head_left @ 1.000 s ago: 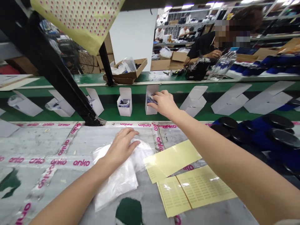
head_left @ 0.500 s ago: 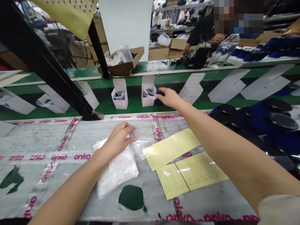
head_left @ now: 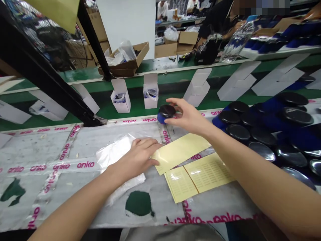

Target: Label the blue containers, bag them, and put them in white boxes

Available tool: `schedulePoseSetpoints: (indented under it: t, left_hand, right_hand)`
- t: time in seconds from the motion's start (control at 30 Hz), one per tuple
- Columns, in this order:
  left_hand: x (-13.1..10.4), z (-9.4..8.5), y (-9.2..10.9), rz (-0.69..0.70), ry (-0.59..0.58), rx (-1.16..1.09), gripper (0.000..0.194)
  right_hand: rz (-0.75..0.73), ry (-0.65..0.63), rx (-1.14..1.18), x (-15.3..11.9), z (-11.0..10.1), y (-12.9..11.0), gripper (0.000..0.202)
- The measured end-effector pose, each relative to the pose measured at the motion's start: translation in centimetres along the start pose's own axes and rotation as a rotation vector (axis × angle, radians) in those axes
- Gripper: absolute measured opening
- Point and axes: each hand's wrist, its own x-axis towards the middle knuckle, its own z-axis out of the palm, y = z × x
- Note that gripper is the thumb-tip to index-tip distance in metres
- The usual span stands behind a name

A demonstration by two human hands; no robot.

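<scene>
I have the right hand point(head_left: 189, 117) pinching a squat blue container point(head_left: 166, 112) with a glossy, rounded black top near the taped table edge point(head_left: 127, 121). My left hand point(head_left: 142, 155), fingers together, thumb apart, lies across crinkled plastic bags point(head_left: 114, 149) beside smooth yellow sheets point(head_left: 184, 151).

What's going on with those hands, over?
Right hand: holding blue piece with black top. Left hand: over white plastic bags, by yellow sheet. Similar pieces clustered at right; no obstruction seen.
</scene>
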Motion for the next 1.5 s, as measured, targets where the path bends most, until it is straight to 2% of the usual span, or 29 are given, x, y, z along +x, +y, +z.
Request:
schedulePoseSetpoints:
  t: [0.13, 0.23, 0.3, 0.4, 0.57, 0.63, 0.73, 0.83, 0.93, 1.07, 1.13, 1.27, 1.37, 1.5]
  left_hand:
    - [-0.3, -0.2, -1.0, -0.027, 0.016, 0.026, 0.037]
    - [-0.3, -0.4, -0.9, -0.037, 0.000, 0.014, 0.027]
    - [-0.1, -0.3, -0.5, -0.057, 0.006, 0.006, 0.028]
    - [0.3, 0.2, 0.2, -0.094, 0.022, 0.026, 0.037]
    - [0.6, 0.2, 0.2, -0.183, 0.001, -0.054, 0.032]
    - [0.6, 0.0, 0.0, -0.199, 0.023, -0.114, 0.028]
    - [0.6, 0.0, -0.2, -0.212, 0.057, -0.227, 0.024]
    - [0.7, 0.1, -0.2, -0.193, 0.070, -0.369, 0.021]
    - [0.6, 0.0, -0.2, -0.170, 0.065, -0.470, 0.017]
    - [0.5, -0.4, -0.3, -0.101, -0.050, -0.574, 0.006]
    - [0.5, -0.5, -0.3, -0.098, -0.063, -0.615, 0.005]
    - [0.5, 0.2, -0.1, -0.167, 0.052, -0.700, 0.006]
    - [0.5, 0.6, 0.2, -0.205, 0.076, -0.719, 0.006]
    - [0.4, 0.7, 0.5, -0.191, 0.048, -0.720, 0.003]
  right_hand:
    - [0.100, -0.083, 0.393, -4.4, -1.3, -2.3, 0.069]
    - [0.184, -0.073, 0.526, -5.9, -1.4, -2.8, 0.070]
    - [0.174, -0.042, 0.540, -6.2, -1.0, -2.6, 0.067]
    - [0.101, -0.022, 0.460, -6.2, 0.1, -1.7, 0.059]
    - [-0.036, -0.126, 0.149, -6.1, 0.9, -0.6, 0.057]
    - [-0.089, -0.086, 0.013, -6.8, 0.7, -1.2, 0.056]
    - [-0.137, 0.040, -0.123, -8.8, 0.7, -3.3, 0.039]
    - [-0.223, -0.047, -0.128, -10.7, 1.7, -4.8, 0.022]
    - [-0.248, -0.126, -0.085, -11.6, 3.0, -4.9, 0.015]
    - [-0.226, -0.119, -0.118, -11.7, 3.5, -4.1, 0.012]
    - [-0.252, -0.071, -0.133, -11.8, 3.4, -4.3, 0.013]
    - [-0.316, 0.099, -0.102, -12.1, 3.7, -5.2, 0.011]
    - [-0.293, 0.193, -0.088, -12.4, 4.1, -5.4, 0.009]
    - [-0.258, 0.210, -0.081, -12.8, 4.3, -5.3, 0.009]
